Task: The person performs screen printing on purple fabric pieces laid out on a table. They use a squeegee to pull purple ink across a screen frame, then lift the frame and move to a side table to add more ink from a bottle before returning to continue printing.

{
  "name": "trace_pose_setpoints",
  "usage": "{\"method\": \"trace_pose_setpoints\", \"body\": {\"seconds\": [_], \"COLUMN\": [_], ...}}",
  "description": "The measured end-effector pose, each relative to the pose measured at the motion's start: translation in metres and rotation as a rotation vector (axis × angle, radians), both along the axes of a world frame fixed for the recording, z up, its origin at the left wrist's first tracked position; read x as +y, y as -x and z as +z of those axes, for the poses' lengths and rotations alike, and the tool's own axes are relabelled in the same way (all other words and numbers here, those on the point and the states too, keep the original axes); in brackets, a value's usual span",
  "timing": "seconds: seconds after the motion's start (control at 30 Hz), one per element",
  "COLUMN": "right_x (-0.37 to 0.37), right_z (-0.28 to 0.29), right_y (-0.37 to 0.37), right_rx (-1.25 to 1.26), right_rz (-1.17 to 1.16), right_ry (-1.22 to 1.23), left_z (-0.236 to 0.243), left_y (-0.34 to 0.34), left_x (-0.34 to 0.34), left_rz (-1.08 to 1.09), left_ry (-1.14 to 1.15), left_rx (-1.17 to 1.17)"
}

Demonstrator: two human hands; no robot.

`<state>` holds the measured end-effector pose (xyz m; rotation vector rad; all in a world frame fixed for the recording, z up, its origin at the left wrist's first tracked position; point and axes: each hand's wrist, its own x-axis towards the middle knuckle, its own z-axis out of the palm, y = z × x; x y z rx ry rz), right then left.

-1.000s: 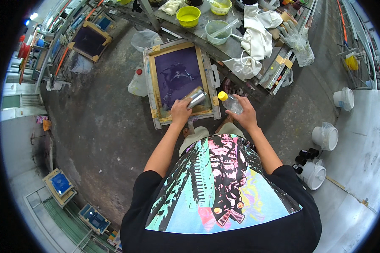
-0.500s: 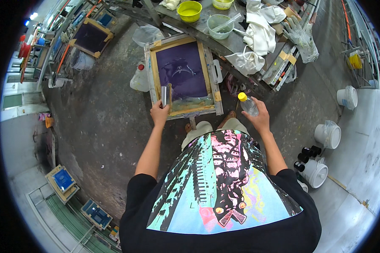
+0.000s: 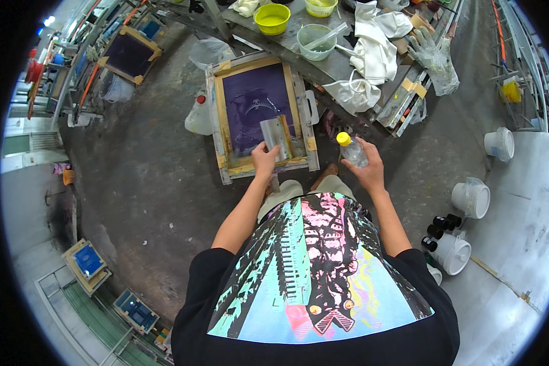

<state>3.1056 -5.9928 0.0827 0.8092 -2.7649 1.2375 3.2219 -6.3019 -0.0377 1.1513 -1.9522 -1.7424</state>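
A: From the head view, what anchors the scene?

B: The rectangular wooden-framed screen with dark purple mesh (image 3: 244, 122), right in front of the person; a pale, partly cleared-looking line design shows on the mesh, and its surface glistens in patches

A: And the hands?

B: The left hand (image 3: 265, 160) grips a flat silver metal blade (image 3: 276, 137) above the screen's near part; whether the blade touches the mesh I cannot tell. The right hand (image 3: 369, 165), just right of the screen, is wrapped around a clear plastic bottle with a yellow cap (image 3: 355, 154)

A: What is the floor like?

B: Dark grey, blotched and scuffed (image 3: 134, 177), running out on both sides of the screen. A whitish plastic jug with a red cap (image 3: 199, 117) stands just left of it

A: Beyond it?

B: A long grey-topped worktable (image 3: 340, 68), beyond and to the right, with a round yellow plastic bowl (image 3: 272, 20), a translucent round bowl (image 3: 316, 46) and crumpled white cloth (image 3: 372, 58)

A: Farther off?

B: White lidded buckets (image 3: 471, 200) well right of the screen, near a pale grey wall (image 3: 518, 244)
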Motion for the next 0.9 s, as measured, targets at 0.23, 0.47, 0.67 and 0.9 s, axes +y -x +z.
{"method": "trace_pose_setpoints", "body": {"seconds": [0.23,0.47,0.67,0.9], "right_x": [0.011,-0.024,-0.061,-0.108], "right_z": [-0.008,-0.005,-0.013,-0.02], "right_y": [-0.006,0.004,0.029,0.046], "right_rx": [-0.073,-0.051,0.024,0.4], "right_rz": [0.014,0.217,0.411,0.58], "right_ry": [-0.032,-0.135,-0.363,-0.704], "left_z": [0.035,-0.001,0.009,0.017], "left_y": [-0.056,-0.038,0.017,-0.035], "left_x": [-0.083,-0.05,-0.014,-0.068], "left_rz": [0.163,0.165,0.156,0.087], "left_ry": [0.484,0.599,0.18,0.559], "left_rx": [-0.172,-0.085,0.053,-0.114]}}
